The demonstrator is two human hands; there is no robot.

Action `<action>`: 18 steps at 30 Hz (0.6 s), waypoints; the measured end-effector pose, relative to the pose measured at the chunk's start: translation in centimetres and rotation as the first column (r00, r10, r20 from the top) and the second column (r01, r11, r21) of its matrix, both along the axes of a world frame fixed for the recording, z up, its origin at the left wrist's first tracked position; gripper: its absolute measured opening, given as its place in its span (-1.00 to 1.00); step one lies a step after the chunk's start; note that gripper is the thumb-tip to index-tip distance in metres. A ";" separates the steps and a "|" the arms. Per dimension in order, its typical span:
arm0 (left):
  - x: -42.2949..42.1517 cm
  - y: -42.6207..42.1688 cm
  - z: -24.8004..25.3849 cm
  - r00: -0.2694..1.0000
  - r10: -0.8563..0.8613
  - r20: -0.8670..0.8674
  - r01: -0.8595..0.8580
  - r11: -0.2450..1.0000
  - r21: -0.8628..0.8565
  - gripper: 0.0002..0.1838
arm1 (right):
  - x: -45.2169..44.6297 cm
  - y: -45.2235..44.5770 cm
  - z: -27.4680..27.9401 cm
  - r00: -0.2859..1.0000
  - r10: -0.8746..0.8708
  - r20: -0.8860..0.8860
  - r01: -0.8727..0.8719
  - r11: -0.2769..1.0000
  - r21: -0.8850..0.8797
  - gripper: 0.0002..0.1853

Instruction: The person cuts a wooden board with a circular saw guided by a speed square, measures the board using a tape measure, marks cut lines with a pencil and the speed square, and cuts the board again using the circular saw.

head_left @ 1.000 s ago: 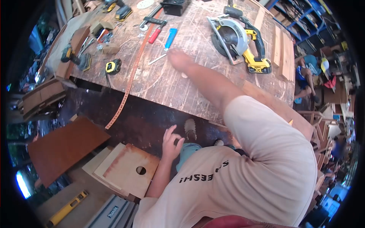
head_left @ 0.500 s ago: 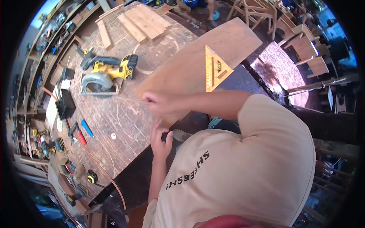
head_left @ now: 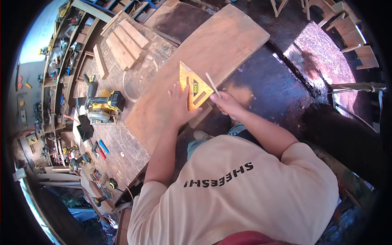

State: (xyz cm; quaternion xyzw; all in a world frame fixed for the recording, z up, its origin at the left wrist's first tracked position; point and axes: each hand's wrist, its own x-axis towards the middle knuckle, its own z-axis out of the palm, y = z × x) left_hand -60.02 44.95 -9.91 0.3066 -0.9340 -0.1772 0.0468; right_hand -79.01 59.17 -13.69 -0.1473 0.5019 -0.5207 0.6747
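"INGCO" on yellow triangular square; "SHEEESH!" on shirt.

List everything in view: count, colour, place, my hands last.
Bench: 1, brown, centre left
Board: 1, brown, on bench
Square: 1, yellow, board's edge
Stick: 1, pale, right of square
Saw: 1, yellow-grey, on bench
Planks: several, pale, on bench
Box: 1, black, beside saw
Clamp: 1, red-handled, on bench
Tool: 1, blue, beside clamp
Tape: 1, yellow-black, lower left
Drills: several, yellow-black, lower left
Shelves: several, brown, left
Chairs: several, brown, upper right
Shirt: 1, beige, lower centre
Left hand: 1, bare, spread beside square
Right hand: 1, bare, around stick
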 end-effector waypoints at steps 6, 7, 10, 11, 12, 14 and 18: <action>-0.2 0.1 0.6 1.000 0.017 0.008 -0.018 0.998 0.061 0.13 | -1.1 -1.9 0.5 0.993 0.034 -0.116 -0.035 0.999 -0.008 -0.61; -0.2 0.1 0.5 1.000 0.020 -0.008 -0.019 0.997 0.074 0.12 | -1.2 -2.0 0.0 0.994 0.036 -0.104 -0.037 0.999 -0.004 -0.61; 0.1 0.1 0.7 1.000 0.020 -0.024 -0.017 0.994 0.106 0.10 | -1.1 -2.1 -1.3 0.989 0.070 -0.133 -0.069 0.998 0.015 -0.60; 0.1 0.0 0.7 0.999 0.017 -0.044 -0.012 0.994 0.112 0.10 | -1.1 -2.1 -1.5 0.987 0.076 -0.138 -0.076 0.997 0.011 -0.61; 0.1 -0.1 0.6 0.999 0.022 -0.041 -0.017 0.993 0.116 0.10 | -1.2 -2.2 -1.6 0.986 0.084 -0.144 -0.084 0.996 0.007 -0.61; 0.2 -0.2 0.4 0.998 0.003 -0.064 0.004 0.993 0.115 0.10 | -0.9 -2.3 -2.7 0.989 0.053 -0.136 -0.058 0.998 -0.031 -0.61; 0.4 -0.2 0.5 0.999 0.008 -0.044 -0.001 0.990 0.144 0.10 | -1.1 -2.5 -3.2 0.979 0.063 -0.195 -0.082 0.992 -0.092 -0.61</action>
